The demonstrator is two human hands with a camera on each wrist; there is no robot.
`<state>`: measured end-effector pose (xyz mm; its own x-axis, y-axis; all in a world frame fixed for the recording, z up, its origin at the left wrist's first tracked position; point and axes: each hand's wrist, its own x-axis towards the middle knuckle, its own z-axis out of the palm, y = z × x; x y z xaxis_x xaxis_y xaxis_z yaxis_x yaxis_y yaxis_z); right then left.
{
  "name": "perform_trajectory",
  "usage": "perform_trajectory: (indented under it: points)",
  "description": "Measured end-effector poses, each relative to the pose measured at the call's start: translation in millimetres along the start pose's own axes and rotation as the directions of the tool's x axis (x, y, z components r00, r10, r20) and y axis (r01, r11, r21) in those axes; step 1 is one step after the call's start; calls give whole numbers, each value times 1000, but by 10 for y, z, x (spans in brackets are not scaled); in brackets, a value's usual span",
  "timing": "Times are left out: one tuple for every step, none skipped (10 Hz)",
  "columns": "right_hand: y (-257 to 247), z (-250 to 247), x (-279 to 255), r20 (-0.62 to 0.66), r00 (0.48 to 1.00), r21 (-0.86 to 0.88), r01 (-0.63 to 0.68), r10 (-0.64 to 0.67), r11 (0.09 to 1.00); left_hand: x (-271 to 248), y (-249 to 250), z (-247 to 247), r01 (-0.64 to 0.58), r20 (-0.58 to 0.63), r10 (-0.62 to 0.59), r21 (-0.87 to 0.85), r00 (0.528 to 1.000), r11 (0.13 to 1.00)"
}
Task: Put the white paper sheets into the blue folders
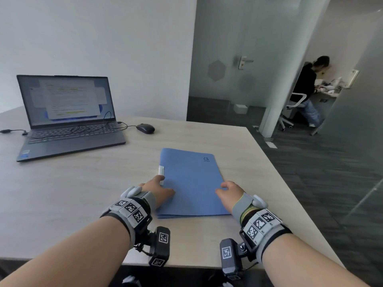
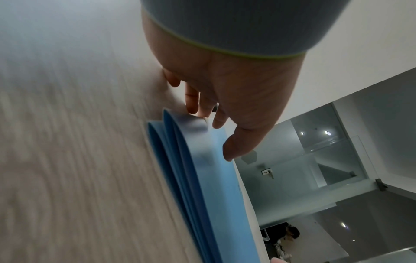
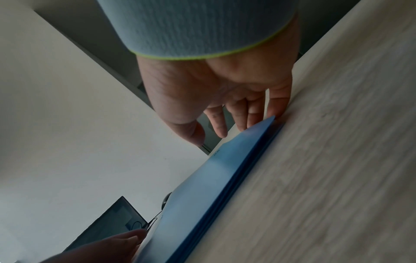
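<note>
1. On the pale wood table (image 1: pixel 87 183), near its right front part, lies a stack of blue folders (image 1: pixel 191 179); the wrist views show several blue layers, about three or four, though the exact count cannot be told.
2. One white clip tab (image 1: pixel 161 170) sticks out at the stack's left edge.
3. No loose white sheet can be counted in any view.
4. Two hands are at the stack. The left hand (image 1: pixel 159 190) lies at the left edge, thumb near the white tab, fingers loosely bent over the folder's edge (image 2: pixel 180 135); whether it pinches the cover I cannot tell.
5. The right hand (image 1: pixel 228 193) rests at the right edge, its fingers (image 3: pixel 279 103) loosely extended with tips touching the top cover's edge (image 3: pixel 247 142), which sits slightly lifted off the layers below.
6. Farther back on the left stand one open laptop (image 1: pixel 68 121) and one black mouse (image 1: pixel 145 128).
7. One seated person (image 1: pixel 306 90) is beyond the glass partition.
</note>
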<state>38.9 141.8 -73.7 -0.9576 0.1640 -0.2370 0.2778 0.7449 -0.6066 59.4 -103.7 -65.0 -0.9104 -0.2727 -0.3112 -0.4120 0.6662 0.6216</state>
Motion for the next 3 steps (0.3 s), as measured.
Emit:
perform_trajectory:
  points:
    - [0, -49, -36, -7, 1000, 4, 23, -23, 1000, -64, 41, -46, -18, -3, 18, 17, 1000, 1000]
    - [37, -52, 39, -40, 999, 0, -8, 8, 1000, -101, 58, -84, -32, -47, 33, 15, 998, 999]
    - [-140, -185, 25, -102, 991, 68, 91, -84, 993, -116, 170, -195, -114, -67, 109, -74, 992, 991]
